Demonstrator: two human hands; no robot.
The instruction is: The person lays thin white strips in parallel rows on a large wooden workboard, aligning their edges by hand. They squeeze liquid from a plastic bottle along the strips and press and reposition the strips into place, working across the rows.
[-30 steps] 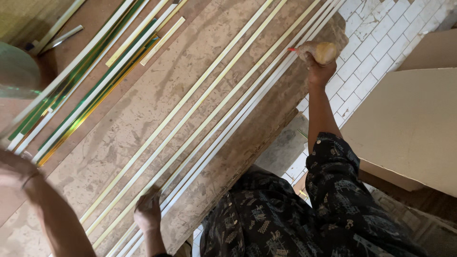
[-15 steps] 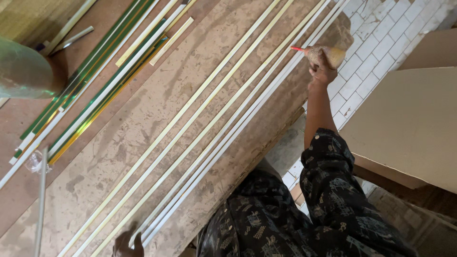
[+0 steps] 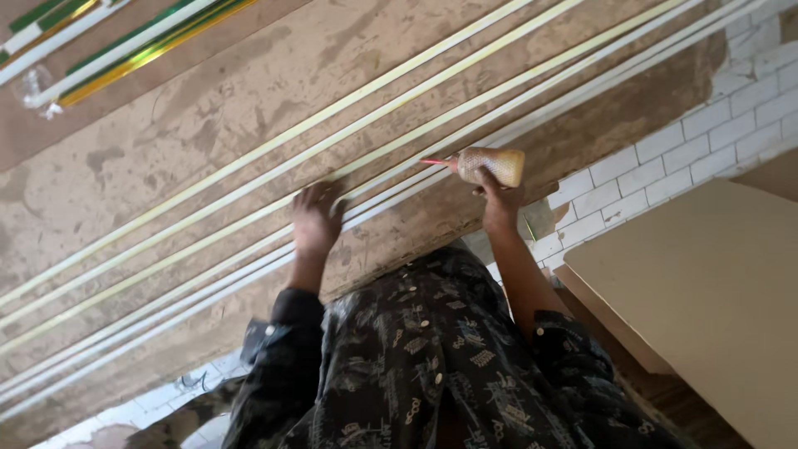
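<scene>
**Both hands now close together on the strips**

Since the earlier frame, we note the left hand (image 3: pixel 314 218) has come up onto the pale strips (image 3: pixel 249 241), lying flat, grip released. We find the right hand (image 3: pixel 499 195) nearer in, grip clenched around a tan glue bottle (image 3: pixel 492 165), red nozzle touching a strip on the brown counter (image 3: pixel 166 141). Green and gold strips (image 3: pixel 125 46) lie well apart.

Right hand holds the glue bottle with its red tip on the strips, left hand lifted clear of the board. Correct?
Not quite. In the head view the left hand is pressed flat on the pale strips on the board, not lifted clear. The right hand does hold the glue bottle, red tip at the strips.
</scene>
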